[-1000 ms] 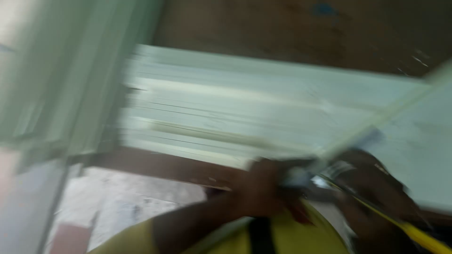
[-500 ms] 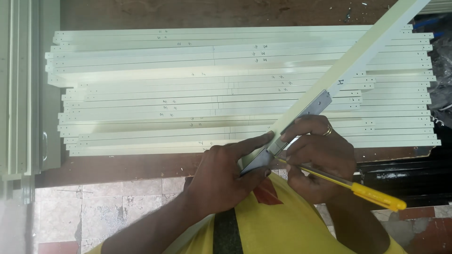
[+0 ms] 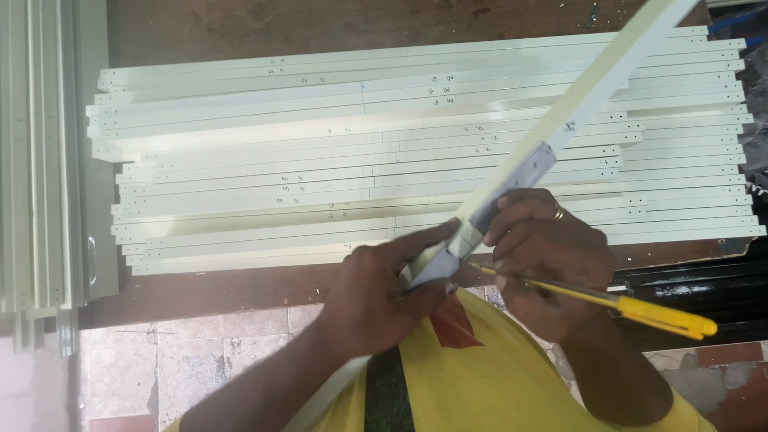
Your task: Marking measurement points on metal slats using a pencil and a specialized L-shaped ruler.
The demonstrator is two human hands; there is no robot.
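A long pale-green metal strip runs slantwise from the top right down to my chest, with a grey metal insert set in its channel. My left hand grips the strip near its lower end, thumb along the edge. My right hand holds the strip higher up with the fingers and also holds a yellow-handled screwdriver that points left toward the strip. A ring sits on one finger of the right hand.
Beneath the hands, a stack of many similar pale strips lies flat on a brown table. More pale profiles stand at the left. A tiled floor shows below, and a dark metal frame at the right.
The view was blurred and swinging a second ago and has settled over the table. Both hands keep the strip and screwdriver, almost unmoved since half a second ago.
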